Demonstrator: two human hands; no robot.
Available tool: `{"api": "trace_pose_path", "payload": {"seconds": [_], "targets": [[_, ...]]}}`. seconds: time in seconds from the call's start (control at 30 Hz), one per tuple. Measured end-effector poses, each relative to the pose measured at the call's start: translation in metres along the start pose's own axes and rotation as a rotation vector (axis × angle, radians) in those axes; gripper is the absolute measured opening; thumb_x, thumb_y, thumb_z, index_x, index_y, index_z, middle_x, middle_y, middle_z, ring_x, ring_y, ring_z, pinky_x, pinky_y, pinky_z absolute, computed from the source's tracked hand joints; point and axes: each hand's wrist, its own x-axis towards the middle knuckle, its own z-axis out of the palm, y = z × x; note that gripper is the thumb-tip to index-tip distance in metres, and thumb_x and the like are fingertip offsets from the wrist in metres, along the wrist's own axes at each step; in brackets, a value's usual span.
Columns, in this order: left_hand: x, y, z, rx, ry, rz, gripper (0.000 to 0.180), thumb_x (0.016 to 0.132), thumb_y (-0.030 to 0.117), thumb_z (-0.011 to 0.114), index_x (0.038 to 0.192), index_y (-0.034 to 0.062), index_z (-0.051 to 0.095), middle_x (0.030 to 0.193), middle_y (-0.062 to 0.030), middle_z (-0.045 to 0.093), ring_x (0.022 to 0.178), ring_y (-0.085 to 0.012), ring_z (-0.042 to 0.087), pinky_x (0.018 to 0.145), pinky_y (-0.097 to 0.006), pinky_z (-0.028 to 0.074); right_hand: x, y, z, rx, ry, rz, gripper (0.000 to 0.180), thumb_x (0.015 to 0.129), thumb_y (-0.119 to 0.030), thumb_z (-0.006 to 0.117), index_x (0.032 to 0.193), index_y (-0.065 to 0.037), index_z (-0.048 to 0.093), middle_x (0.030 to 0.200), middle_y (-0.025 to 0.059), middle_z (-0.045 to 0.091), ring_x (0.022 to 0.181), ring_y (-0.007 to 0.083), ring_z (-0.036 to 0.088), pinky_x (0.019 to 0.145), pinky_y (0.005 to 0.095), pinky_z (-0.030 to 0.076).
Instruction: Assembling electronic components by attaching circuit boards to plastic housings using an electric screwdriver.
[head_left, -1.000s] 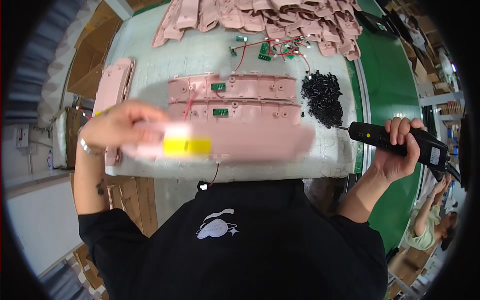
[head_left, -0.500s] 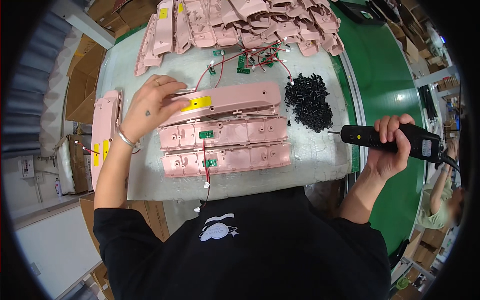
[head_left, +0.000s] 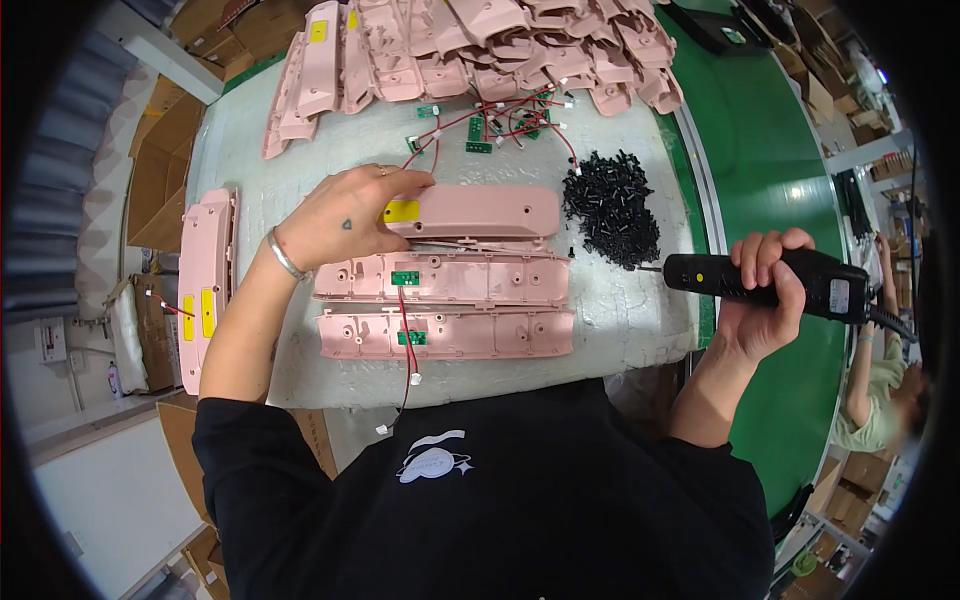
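Half a second ago the pink cover [head_left: 475, 210] lay aslant; now it sits level, long side along the two open shells [head_left: 485, 278] just on the wearer's side of it. The left hand [head_left: 345, 215] has shifted from fingering its top to gripping its left end — thumb at the near edge, fingers over the far one, pinching it between them. That wrist, with a bracelet [head_left: 286, 255], comes in from the cover's lower left, the palm turned down. The right hand [head_left: 762, 297], to the right of the cover, is wrapped round a black driver [head_left: 700, 273], its bit pointing left toward the screws [head_left: 612, 210] at the cover's right end; whether the tip touches any, I can't tell. The left hand hides the cover's left end and part of its yellow label [head_left: 402, 211]. What lies underneath the cover is hard to make out.
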Motion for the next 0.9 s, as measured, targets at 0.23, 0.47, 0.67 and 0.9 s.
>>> {"api": "trace_pose_path", "payload": {"seconds": [0.23, 0.47, 0.67, 0.9], "targets": [[0.012, -0.008, 0.022, 0.183, 0.072, 0.211, 0.053, 0.057, 0.013, 0.072, 0.107, 0.0072, 0.054, 0.082, -0.0105, 0.059, 0.078, -0.0323, 0.057, 0.068, -0.041, 0.046, -0.006, 0.002, -0.019, 0.051, 0.090, 0.026, 0.026, 0.076, -0.010, 0.054, 0.099, -0.002, 0.048, 0.064, 0.0003, 0.036, 0.056, 0.0104, 0.037, 0.062, 0.0261, 0.032], [-0.045, 0.020, -0.023, 0.267, 0.638, 0.179, 0.055, 0.061, 0.013, 0.071, 0.113, 0.0030, 0.054, 0.090, -0.0125, 0.064, 0.084, -0.0288, 0.062, 0.072, -0.037, 0.050, -0.002, 0.003, -0.026, 0.057, 0.064, 0.031, 0.025, 0.077, -0.008, 0.052, 0.100, -0.001, 0.048, 0.065, 0.0004, 0.037, 0.058, 0.0103, 0.037, 0.064, 0.0261, 0.032], [-0.111, 0.019, -0.046, -0.084, 0.712, -0.350, 0.058, 0.068, 0.023, 0.071, 0.117, -0.0005, 0.051, 0.083, -0.0196, 0.064, 0.078, -0.0349, 0.064, 0.071, -0.039, 0.051, 0.001, 0.006, -0.031, 0.064, 0.065, 0.019, 0.026, 0.077, -0.009, 0.051, 0.101, -0.001, 0.048, 0.066, 0.0005, 0.037, 0.059, 0.0101, 0.037, 0.064, 0.0263, 0.032], [-0.149, -0.024, 0.027, 0.251, 0.592, -0.879, 0.066, 0.068, 0.021, 0.072, 0.125, 0.0046, 0.044, 0.099, -0.0214, 0.059, 0.087, -0.0348, 0.060, 0.073, -0.041, 0.048, 0.005, 0.008, -0.030, 0.109, 0.043, 0.056, 0.026, 0.076, -0.009, 0.051, 0.100, -0.001, 0.049, 0.067, 0.0000, 0.036, 0.060, 0.0100, 0.036, 0.065, 0.0268, 0.031]]}}
